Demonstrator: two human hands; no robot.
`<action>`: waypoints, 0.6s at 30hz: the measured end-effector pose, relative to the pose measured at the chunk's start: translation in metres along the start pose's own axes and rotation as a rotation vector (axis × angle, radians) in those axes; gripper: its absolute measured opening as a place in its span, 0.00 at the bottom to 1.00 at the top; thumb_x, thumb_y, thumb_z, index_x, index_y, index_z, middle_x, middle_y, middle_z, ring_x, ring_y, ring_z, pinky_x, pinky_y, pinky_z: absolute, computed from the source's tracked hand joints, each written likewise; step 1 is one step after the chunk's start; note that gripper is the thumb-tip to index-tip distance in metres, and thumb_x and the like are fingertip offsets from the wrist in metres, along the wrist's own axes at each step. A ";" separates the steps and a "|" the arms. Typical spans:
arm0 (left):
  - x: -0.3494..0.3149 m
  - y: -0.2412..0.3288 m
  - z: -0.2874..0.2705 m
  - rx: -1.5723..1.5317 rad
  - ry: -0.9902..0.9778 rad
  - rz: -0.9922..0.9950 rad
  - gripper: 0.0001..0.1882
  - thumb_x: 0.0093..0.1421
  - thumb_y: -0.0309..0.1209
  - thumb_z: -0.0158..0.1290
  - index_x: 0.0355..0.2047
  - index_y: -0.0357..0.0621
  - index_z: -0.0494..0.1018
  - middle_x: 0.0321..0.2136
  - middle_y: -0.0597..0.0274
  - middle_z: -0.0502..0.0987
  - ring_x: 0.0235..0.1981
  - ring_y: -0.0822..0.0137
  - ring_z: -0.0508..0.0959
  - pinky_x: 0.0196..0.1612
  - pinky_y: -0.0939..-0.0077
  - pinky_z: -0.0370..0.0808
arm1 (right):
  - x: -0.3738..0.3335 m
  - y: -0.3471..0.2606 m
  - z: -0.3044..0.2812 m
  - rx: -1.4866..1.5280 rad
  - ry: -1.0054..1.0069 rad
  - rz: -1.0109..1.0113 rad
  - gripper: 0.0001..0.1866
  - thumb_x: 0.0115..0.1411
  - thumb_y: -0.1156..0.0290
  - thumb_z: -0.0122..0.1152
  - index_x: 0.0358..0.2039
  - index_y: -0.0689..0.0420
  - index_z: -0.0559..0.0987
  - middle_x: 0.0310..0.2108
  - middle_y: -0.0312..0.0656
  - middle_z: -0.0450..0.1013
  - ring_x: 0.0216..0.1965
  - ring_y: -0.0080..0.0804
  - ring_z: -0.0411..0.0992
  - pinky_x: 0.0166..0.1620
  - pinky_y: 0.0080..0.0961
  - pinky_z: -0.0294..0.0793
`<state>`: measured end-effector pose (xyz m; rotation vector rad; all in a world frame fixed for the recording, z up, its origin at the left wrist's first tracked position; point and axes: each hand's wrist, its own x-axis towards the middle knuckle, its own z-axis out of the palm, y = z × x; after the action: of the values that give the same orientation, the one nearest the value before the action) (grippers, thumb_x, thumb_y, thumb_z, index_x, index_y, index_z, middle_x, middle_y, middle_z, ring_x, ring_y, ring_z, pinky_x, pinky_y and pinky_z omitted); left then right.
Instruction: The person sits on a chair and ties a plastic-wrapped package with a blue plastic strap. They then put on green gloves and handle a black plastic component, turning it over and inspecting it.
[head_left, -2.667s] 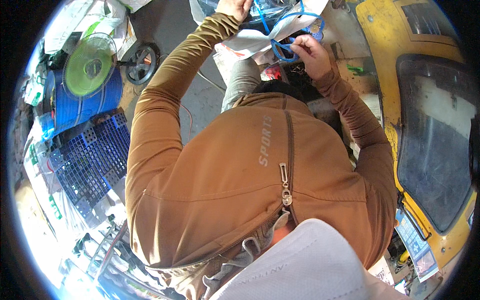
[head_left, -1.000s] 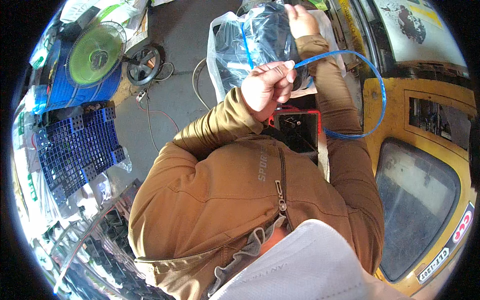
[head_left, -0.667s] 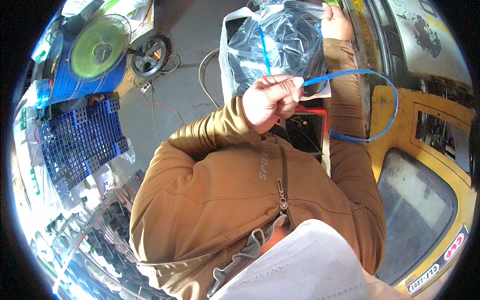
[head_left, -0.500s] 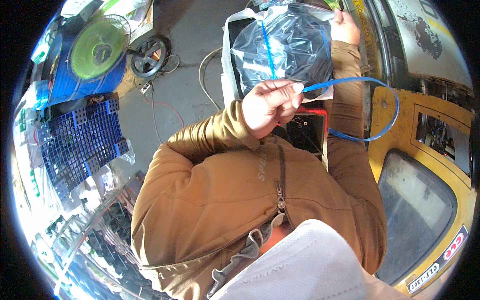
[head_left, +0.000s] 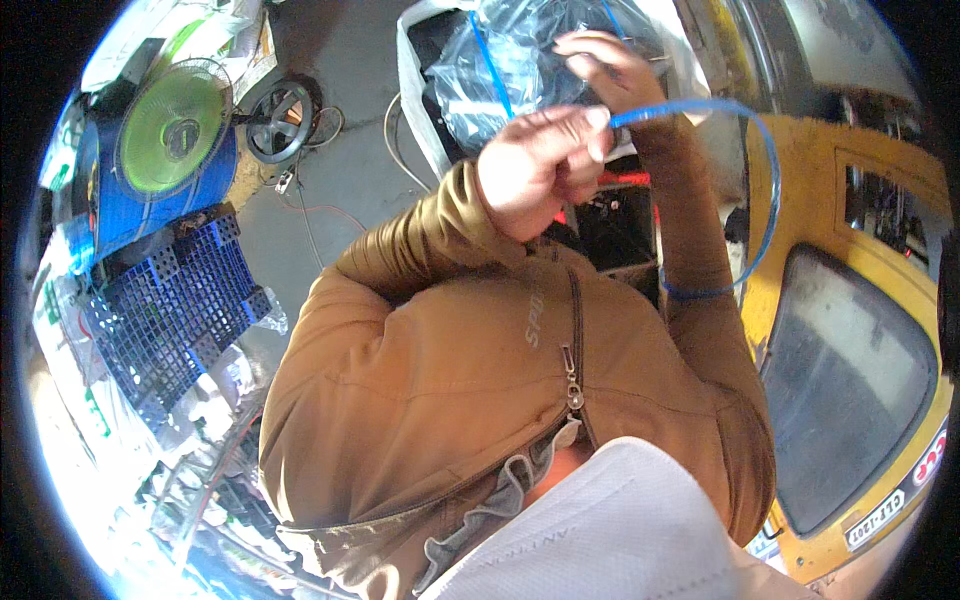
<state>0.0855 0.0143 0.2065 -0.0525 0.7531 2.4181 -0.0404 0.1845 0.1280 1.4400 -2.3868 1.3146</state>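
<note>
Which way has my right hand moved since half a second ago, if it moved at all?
Yes, your right hand has moved leftward, judged against the yellow machine: the gap between them is now wider.

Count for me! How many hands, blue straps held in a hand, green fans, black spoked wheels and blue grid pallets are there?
Hands: 2 (left hand, right hand)
Held blue strap: 1
Green fan: 1
Black spoked wheel: 1
Blue grid pallet: 1
Total: 6
</note>
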 end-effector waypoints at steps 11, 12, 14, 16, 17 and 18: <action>0.027 0.017 -0.007 -0.056 -0.104 0.010 0.12 0.61 0.39 0.45 0.25 0.47 0.64 0.15 0.75 0.52 0.16 0.74 0.54 0.21 0.78 0.53 | -0.039 0.013 0.018 0.378 -0.019 0.366 0.15 0.63 0.64 0.48 0.41 0.63 0.75 0.39 0.43 0.74 0.44 0.34 0.70 0.50 0.25 0.66; 0.027 0.021 -0.006 -0.075 -0.098 0.026 0.13 0.60 0.40 0.45 0.24 0.46 0.65 0.14 0.72 0.58 0.15 0.70 0.60 0.20 0.73 0.57 | -0.041 0.009 0.019 0.329 -0.036 0.382 0.15 0.63 0.64 0.48 0.41 0.63 0.75 0.39 0.43 0.74 0.44 0.34 0.71 0.49 0.25 0.66; 0.026 0.031 -0.007 -0.139 -0.025 0.062 0.09 0.60 0.35 0.45 0.25 0.46 0.64 0.15 0.75 0.49 0.16 0.77 0.49 0.19 0.81 0.47 | -0.040 0.007 0.020 0.135 -0.012 -0.017 0.12 0.60 0.67 0.48 0.39 0.58 0.76 0.34 0.46 0.74 0.37 0.41 0.72 0.41 0.33 0.71; 0.028 0.043 -0.008 -0.171 -0.134 0.093 0.08 0.60 0.34 0.45 0.26 0.45 0.64 0.15 0.74 0.50 0.15 0.76 0.51 0.19 0.80 0.49 | -0.037 0.006 0.020 0.331 -0.107 0.278 0.15 0.63 0.64 0.46 0.38 0.63 0.76 0.39 0.43 0.74 0.45 0.33 0.71 0.50 0.25 0.67; 0.027 0.047 -0.008 -0.138 0.000 0.106 0.09 0.60 0.34 0.44 0.26 0.45 0.64 0.15 0.75 0.49 0.15 0.76 0.50 0.19 0.80 0.49 | -0.035 0.006 0.019 0.296 -0.110 0.260 0.15 0.63 0.64 0.45 0.37 0.60 0.77 0.39 0.42 0.74 0.44 0.33 0.71 0.49 0.25 0.67; 0.029 0.052 -0.009 -0.151 0.004 0.107 0.09 0.61 0.34 0.44 0.26 0.45 0.64 0.15 0.75 0.49 0.15 0.76 0.50 0.19 0.80 0.49 | -0.033 0.006 0.018 0.257 -0.095 0.218 0.15 0.63 0.63 0.44 0.36 0.58 0.78 0.38 0.41 0.75 0.43 0.33 0.72 0.49 0.26 0.68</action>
<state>0.0315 -0.0091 0.2195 -0.0791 0.5878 2.5743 -0.0196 0.1958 0.0982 1.3559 -2.5763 1.6949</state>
